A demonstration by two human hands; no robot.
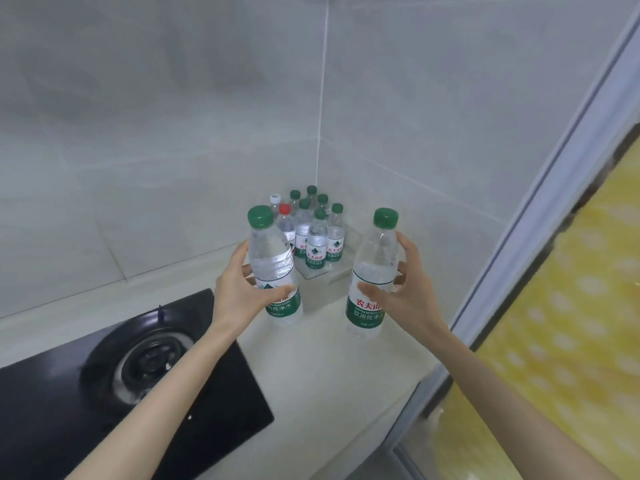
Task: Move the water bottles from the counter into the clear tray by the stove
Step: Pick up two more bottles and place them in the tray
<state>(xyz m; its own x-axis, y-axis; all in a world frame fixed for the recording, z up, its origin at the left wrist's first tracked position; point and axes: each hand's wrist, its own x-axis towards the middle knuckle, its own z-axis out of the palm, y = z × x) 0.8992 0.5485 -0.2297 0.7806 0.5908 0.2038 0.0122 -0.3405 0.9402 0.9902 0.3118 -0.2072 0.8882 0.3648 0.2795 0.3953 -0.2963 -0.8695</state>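
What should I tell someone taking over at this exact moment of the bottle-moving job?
Left hand grips a green-capped clear plastic water bottle; right hand grips a second green-capped bottle. Both are upright, just short of the clear plastic tray in the wall corner.
Done: eight upright bottles stand in it.
Left: place these two in the tray. No other bottles show on the white counter.

Green-capped left bottle (273, 268) and right bottle (372, 271) are upright before the clear tray (337, 270) holding eight more.
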